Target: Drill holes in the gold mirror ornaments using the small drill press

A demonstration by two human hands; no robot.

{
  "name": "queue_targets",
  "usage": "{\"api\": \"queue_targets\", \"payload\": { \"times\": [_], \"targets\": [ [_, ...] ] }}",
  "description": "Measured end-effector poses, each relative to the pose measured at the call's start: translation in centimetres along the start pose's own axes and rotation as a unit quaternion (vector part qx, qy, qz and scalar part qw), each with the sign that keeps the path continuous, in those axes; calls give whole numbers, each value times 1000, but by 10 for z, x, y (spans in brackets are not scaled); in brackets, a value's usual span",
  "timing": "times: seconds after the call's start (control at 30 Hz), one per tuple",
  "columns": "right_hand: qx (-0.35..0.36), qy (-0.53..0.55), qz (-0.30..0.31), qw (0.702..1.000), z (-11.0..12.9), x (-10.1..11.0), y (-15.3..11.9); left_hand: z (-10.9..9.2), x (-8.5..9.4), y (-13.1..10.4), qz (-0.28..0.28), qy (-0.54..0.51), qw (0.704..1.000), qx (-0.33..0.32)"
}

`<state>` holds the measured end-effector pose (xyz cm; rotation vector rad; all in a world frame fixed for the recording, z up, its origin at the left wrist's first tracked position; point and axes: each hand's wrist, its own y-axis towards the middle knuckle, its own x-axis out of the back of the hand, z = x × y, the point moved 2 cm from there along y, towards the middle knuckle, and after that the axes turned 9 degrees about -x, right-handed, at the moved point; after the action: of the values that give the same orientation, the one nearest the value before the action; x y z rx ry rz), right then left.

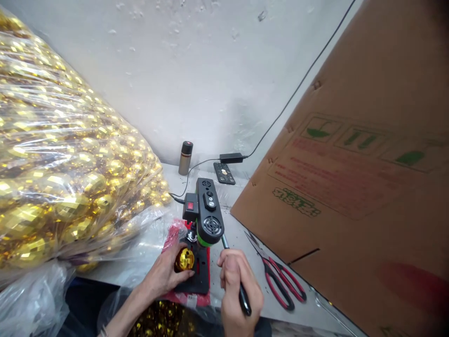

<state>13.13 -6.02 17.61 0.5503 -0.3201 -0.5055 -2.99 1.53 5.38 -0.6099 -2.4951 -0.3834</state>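
A gold faceted ball [185, 259] sits between the thumb and fingers of my left hand [167, 271], above the black base plate [199, 281] of a small drill press [209, 210]. My right hand [240, 290] is wrapped round the black-tipped lever [244, 299] at the press's right side. The press head stands over the base, just behind and right of the ball. Red plastic [174, 236] lies under the base. The drill tip is hidden.
A large clear bag of gold balls [70, 178] fills the left. A cardboard box [351, 187] leans at the right, beside red-handled scissors [280, 281]. Behind the press are a bottle [185, 158], a phone [224, 173] and a power adapter [231, 158] with its cable. More gold pieces [161, 320] show below.
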Motion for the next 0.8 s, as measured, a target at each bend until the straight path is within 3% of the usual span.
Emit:
{"api": "queue_targets", "payload": {
  "times": [0.27,0.57,0.8],
  "targets": [
    [3,-13,30,999,8,4,8,-23,-10,22,35,132,991,1],
    [12,-1,21,1000,5,4,3,-2,-38,20,-76,137,987,-34],
    [-13,19,-60,998,-14,-14,-26,3,-41,20,-86,106,990,-33]
  ]
}}
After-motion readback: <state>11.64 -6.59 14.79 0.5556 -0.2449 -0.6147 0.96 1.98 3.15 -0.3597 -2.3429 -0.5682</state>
